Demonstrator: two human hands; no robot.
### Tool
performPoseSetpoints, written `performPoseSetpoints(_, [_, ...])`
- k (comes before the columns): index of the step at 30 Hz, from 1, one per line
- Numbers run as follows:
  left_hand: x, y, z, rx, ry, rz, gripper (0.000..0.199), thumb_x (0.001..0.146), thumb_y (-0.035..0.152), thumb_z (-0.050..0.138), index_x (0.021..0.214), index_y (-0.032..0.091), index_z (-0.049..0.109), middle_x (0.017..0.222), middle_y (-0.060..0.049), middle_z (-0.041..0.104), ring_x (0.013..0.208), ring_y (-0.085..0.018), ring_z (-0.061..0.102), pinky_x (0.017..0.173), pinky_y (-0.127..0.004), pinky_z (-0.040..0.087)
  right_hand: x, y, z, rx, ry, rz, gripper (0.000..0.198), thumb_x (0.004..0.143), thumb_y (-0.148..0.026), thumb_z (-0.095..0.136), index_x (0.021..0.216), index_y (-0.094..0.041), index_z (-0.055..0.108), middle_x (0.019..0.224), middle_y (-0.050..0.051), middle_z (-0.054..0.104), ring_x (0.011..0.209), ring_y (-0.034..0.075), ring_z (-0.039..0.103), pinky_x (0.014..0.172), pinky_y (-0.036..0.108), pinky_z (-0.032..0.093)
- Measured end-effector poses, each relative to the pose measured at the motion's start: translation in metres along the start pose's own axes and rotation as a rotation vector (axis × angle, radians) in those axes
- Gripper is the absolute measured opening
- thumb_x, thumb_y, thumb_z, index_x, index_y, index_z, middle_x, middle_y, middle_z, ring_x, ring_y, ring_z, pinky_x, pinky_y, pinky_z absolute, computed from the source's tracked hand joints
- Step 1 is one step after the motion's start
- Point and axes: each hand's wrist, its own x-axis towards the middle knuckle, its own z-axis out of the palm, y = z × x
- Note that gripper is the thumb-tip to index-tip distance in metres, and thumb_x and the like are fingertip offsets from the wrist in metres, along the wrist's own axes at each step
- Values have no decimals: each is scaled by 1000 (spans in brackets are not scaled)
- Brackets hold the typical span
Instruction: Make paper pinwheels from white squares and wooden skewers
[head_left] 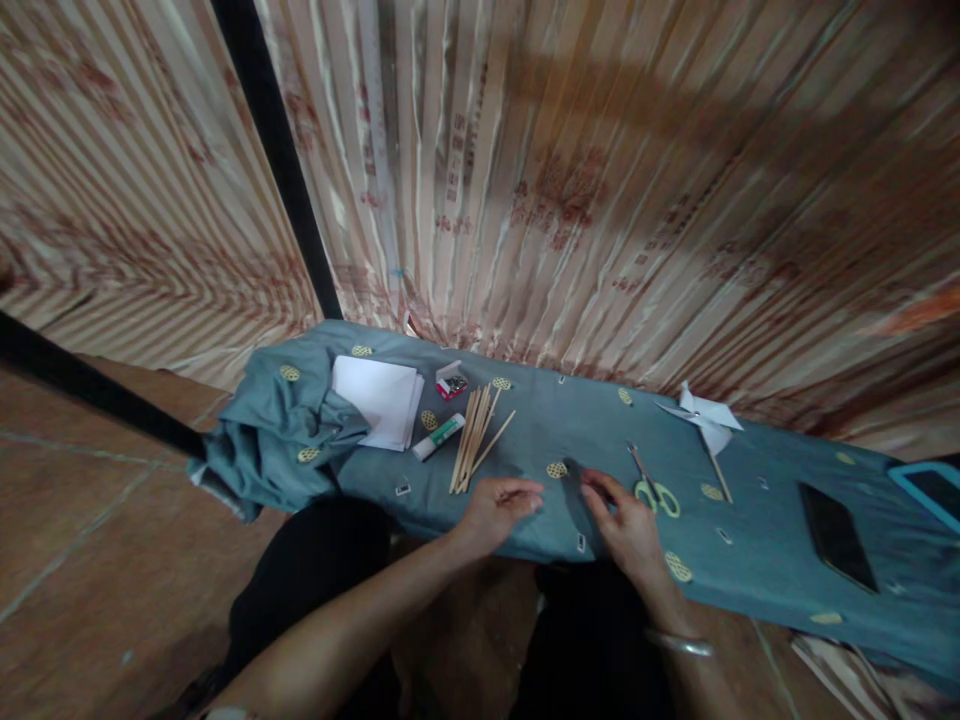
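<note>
My left hand point(501, 512) hovers over the front of the blue-grey cloth point(544, 410), fingers loosely stretched and holding nothing visible. Across a small gap, my right hand point(621, 518) is open too, its fingers slightly bent. Nearest to the left hand lies a bundle of thin wooden sticks point(468, 440). A glue stick point(439, 437) with a green and white label rests beside them. Just right of my right hand are scissors point(657, 492) with yellow-green handles. Farther right lies a white paper pinwheel point(709, 415) on a wooden stick.
White paper sheets point(379, 395) are stacked at the left, near a small open red-and-white box point(451, 382) of small metal pieces. A dark phone point(838, 537) and a blue-framed device point(930, 488) lie at the right. Behind hangs a patterned curtain point(555, 180), with a black pole point(281, 150).
</note>
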Motion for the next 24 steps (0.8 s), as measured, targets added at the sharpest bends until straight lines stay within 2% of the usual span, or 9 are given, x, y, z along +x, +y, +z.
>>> performPoseSetpoints(4, [-5, 7, -10, 23, 7, 9, 36, 61, 38, 80, 88, 15, 76, 80, -7, 73, 77, -19, 65, 78, -31, 50, 28, -40, 26, 75, -103, -79, 33, 86, -42, 48, 104, -22, 69, 107, 8, 74, 97, 25, 70, 88, 39, 54])
performPoseSetpoints(7, [-7, 11, -18, 9, 41, 16, 35, 60, 38, 80, 86, 14, 76, 78, -6, 73, 75, -18, 64, 77, -30, 49, 38, -52, 46, 125, -143, -102, 32, 86, -39, 48, 103, -22, 69, 105, 7, 75, 97, 24, 71, 88, 38, 54])
performPoseSetpoints(12, [-10, 10, -26, 15, 67, 31, 34, 61, 39, 79, 86, 15, 77, 78, -7, 73, 74, -19, 63, 75, -30, 48, 32, -47, 73, 165, -129, -96, 32, 86, -38, 49, 104, -22, 69, 107, 7, 75, 97, 25, 70, 89, 39, 54])
performPoseSetpoints(17, [-15, 21, -35, 218, 80, 151, 21, 70, 34, 71, 81, 17, 79, 78, -7, 73, 75, -20, 63, 73, -30, 47, 30, -41, 81, 145, -113, -99, 34, 86, -41, 49, 104, -22, 69, 108, 9, 74, 98, 25, 70, 91, 41, 53])
performPoseSetpoints(20, [-16, 37, -52, 391, 129, 225, 18, 73, 30, 67, 80, 19, 79, 75, -6, 72, 72, -19, 62, 69, -28, 47, 32, -39, 81, 128, -114, -111, 32, 85, -41, 49, 103, -23, 69, 105, 8, 74, 95, 25, 70, 89, 41, 53])
performPoseSetpoints(22, [-15, 49, -69, 469, 201, 254, 18, 75, 30, 65, 78, 18, 78, 73, -5, 72, 67, -18, 61, 65, -27, 46, 34, -38, 81, 129, -122, -116, 33, 85, -42, 49, 102, -23, 69, 104, 8, 75, 94, 25, 70, 88, 41, 54])
performPoseSetpoints(24, [-15, 59, -90, 547, 277, 282, 14, 74, 27, 65, 74, 19, 77, 73, -4, 72, 69, -18, 62, 67, -26, 47, 35, -37, 80, 136, -138, -118, 33, 85, -42, 48, 102, -23, 69, 103, 7, 75, 93, 25, 71, 88, 40, 54])
